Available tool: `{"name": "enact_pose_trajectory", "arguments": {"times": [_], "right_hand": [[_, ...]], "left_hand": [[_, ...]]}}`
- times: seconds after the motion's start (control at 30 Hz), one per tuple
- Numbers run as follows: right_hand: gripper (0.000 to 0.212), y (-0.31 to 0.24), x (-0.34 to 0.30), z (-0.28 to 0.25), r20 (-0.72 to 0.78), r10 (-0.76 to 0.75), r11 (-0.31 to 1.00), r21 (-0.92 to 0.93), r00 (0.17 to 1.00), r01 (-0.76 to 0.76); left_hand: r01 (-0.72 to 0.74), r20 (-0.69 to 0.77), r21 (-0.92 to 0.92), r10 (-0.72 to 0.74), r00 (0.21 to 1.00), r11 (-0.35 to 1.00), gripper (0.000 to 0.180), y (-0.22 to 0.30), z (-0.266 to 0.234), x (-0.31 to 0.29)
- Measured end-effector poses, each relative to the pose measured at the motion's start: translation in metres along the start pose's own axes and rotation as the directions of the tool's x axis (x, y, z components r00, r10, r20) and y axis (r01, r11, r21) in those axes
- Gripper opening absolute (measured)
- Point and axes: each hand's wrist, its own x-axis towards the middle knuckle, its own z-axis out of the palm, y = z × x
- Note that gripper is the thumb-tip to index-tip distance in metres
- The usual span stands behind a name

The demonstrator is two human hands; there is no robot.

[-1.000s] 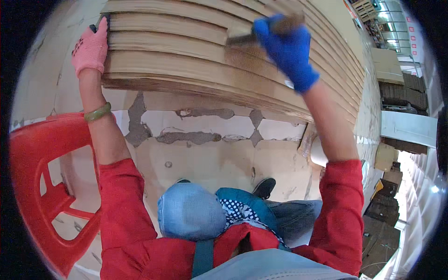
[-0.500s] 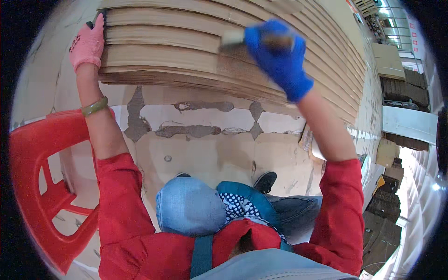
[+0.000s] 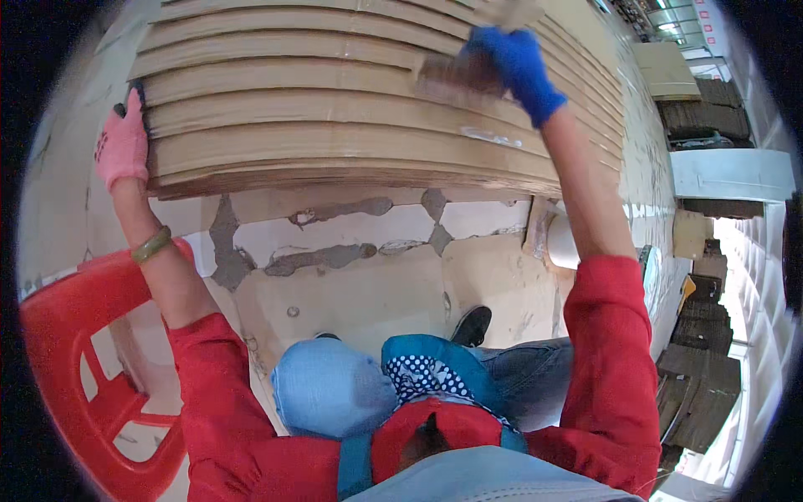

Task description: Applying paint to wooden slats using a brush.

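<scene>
A stack of brown cardboard sheets (image 3: pixel 276 109) lies before me, fanned so that their edges form overlapping steps. My left hand (image 3: pixel 124 144), in a pink glove with dark fingertips, grips the stack's left edge; part of its fingers is hidden. Over the right half of the stack, my right hand (image 3: pixel 520 71) in a blue glove is closed around a brush (image 3: pixel 512 13), blurred by motion. The brush's pale end points away from me, and a brownish blur shows left of the hand. A shiny whitish streak (image 3: pixel 492 136) marks one sheet near the front.
A red plastic stool (image 3: pixel 50 326) stands at my left. Beyond my right forearm is a white round container (image 3: pixel 562 241), partly hidden. Cardboard piles (image 3: pixel 698 393) line the far right, near a white surface (image 3: pixel 732 174). The tiled floor (image 3: pixel 368 293) has worn grey patches.
The stack sits lower and further left in view. My right hand has turned, swinging the brush's pale end from pointing left to pointing away. My left hand stays at the stack's left edge.
</scene>
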Motion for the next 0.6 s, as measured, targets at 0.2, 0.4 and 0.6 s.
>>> {"name": "enact_pose_trajectory", "arguments": {"times": [0.2, 0.4, 0.6], "right_hand": [[0.026, -0.033, 0.002, -0.021, 0.137, 0.014, 0.991, 0.133, 0.990, -0.032], [0.030, -0.052, 0.067, -0.011, -0.218, 0.158, 0.950, 0.300, 0.963, -0.088], [0.023, -0.021, -0.014, -0.002, 0.403, 0.083, 0.930, 0.298, 0.911, -0.216]], "left_hand": [[-0.028, -0.044, 0.041, 0.030, 0.999, 0.999, 0.063, -0.013, 0.004, 0.011], [-0.024, -0.029, -0.030, 0.023, 0.999, 0.999, 0.061, -0.006, 0.012, 0.010], [-0.003, 0.000, -0.001, 0.003, 1.000, 1.000, 0.061, -0.014, 0.006, 0.011]]}}
